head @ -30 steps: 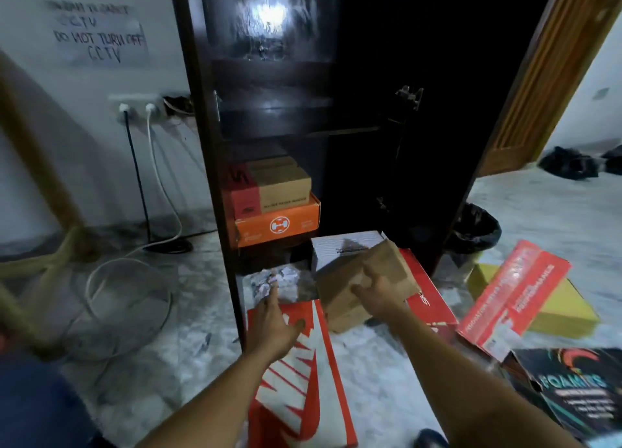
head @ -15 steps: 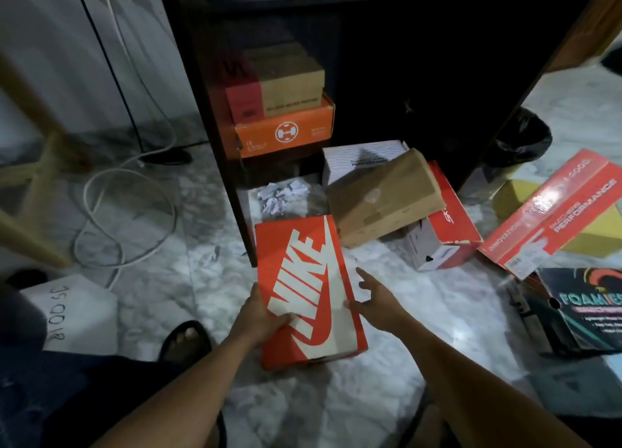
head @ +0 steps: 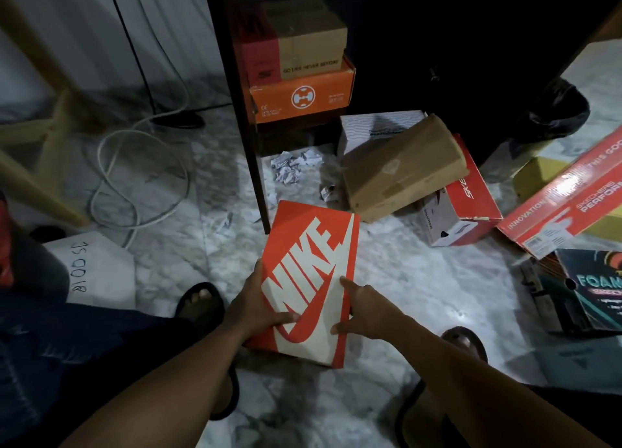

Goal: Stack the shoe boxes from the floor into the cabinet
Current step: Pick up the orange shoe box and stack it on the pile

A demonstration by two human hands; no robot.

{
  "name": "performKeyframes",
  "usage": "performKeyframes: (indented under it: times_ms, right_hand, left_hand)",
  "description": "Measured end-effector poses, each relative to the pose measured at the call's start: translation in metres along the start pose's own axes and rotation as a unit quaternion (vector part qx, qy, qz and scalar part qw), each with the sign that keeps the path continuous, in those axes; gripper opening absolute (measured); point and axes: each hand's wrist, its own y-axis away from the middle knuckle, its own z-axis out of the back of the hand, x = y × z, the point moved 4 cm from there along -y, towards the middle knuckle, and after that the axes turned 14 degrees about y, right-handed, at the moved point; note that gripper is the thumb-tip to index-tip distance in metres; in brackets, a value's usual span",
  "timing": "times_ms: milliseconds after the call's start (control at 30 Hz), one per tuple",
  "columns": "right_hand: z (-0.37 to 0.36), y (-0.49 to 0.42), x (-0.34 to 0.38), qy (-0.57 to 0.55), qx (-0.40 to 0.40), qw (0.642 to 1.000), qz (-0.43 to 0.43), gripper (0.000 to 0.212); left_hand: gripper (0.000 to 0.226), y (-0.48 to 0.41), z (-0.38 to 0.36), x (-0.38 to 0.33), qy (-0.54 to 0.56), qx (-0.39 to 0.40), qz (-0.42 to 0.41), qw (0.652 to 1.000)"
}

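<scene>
Since half a second ago the orange Nike box (head: 311, 279) has slid toward the person, its far corner now just beside the cabinet's front post rather than tucked against it, and both hands have closed in on its near end. The left hand (head: 257, 304) clasps the left edge, thumb laid across the lid and fingers hidden down the side. The right hand (head: 365, 308) presses on the right edge with its fingers spread, forefinger stretched along the lid's border; this grip is flat and loose, not curled under. Whether the box is lifted or lies on the marble floor (head: 420, 279) I cannot tell.

Beyond it, the dark cabinet (head: 250, 144) already holds an orange box (head: 303, 99) with a brown-and-red box (head: 296, 40) stacked on top. On the floor by the cabinet's foot lie crumpled papers (head: 292, 166). To their right, a brown box (head: 402, 169) leans tilted against a white box (head: 380, 127) and a red-and-white Skechers box (head: 462, 208). Farther right, a long red box (head: 565, 205) rests slanted over a yellow one (head: 535, 178), with a dark Foam box (head: 592, 289) near it. A white cable (head: 141, 178) coils on the floor at left.
</scene>
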Motion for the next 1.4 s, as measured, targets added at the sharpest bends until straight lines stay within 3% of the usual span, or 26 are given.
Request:
performKeyframes:
  times_ms: [100, 267, 433, 533, 667, 800, 867, 967, 1067, 1200, 1300, 1400]
  right_hand:
    - [-0.004, 0.003, 0.006, 0.038, 0.017, 0.999, 0.012, 0.102]
    - [0.021, 0.001, -0.013, 0.096, -0.081, 0.989, -0.08, 0.083]
    - [0.037, 0.004, -0.049, 0.145, -0.181, 0.964, -0.131, 0.101]
    - [0.039, 0.008, -0.073, 0.114, -0.17, 0.966, -0.158, 0.114]
    - [0.037, 0.014, -0.086, 0.122, -0.163, 0.965, -0.166, 0.126]
    - [0.031, 0.027, -0.083, 0.161, -0.188, 0.951, -0.187, 0.128]
    - [0.028, 0.028, -0.08, 0.151, -0.2, 0.949, -0.193, 0.123]
    - [0.03, 0.029, -0.082, 0.104, -0.223, 0.954, -0.172, 0.12]
    - [0.033, 0.037, -0.089, 0.049, -0.253, 0.945, -0.2, 0.112]
    - [0.03, 0.046, -0.087, 0.07, -0.256, 0.922, -0.281, 0.112]
    - [0.02, 0.052, -0.089, 0.049, -0.263, 0.919, -0.288, 0.117]
    - [0.011, 0.054, -0.1, -0.058, -0.267, 0.925, -0.263, 0.138]
  left_hand:
    - [0.15, 0.003, 0.003, 0.001, -0.034, 0.01, 0.008, 0.999]
    - [0.151, 0.006, -0.001, -0.008, -0.128, 0.071, -0.006, 0.989]
    - [0.144, -0.008, -0.015, -0.02, -0.211, 0.134, -0.056, 0.967]
    - [0.137, -0.021, -0.01, -0.035, -0.202, 0.055, -0.08, 0.975]
    - [0.133, -0.019, -0.001, -0.04, -0.21, -0.116, -0.024, 0.97]
    - [0.12, -0.009, -0.006, -0.038, -0.104, -0.257, 0.007, 0.961]
    - [0.111, -0.006, -0.011, -0.031, -0.032, -0.276, 0.056, 0.959]
    - [0.096, -0.01, -0.024, -0.015, 0.108, -0.213, 0.083, 0.967]
    - [0.106, -0.011, -0.03, -0.015, 0.139, -0.149, 0.002, 0.979]
    - [0.112, -0.005, -0.039, -0.038, 0.152, -0.019, -0.101, 0.983]
    - [0.117, -0.003, -0.037, -0.035, 0.131, 0.003, -0.134, 0.982]
    - [0.117, -0.007, -0.031, -0.024, 0.124, -0.008, -0.115, 0.985]
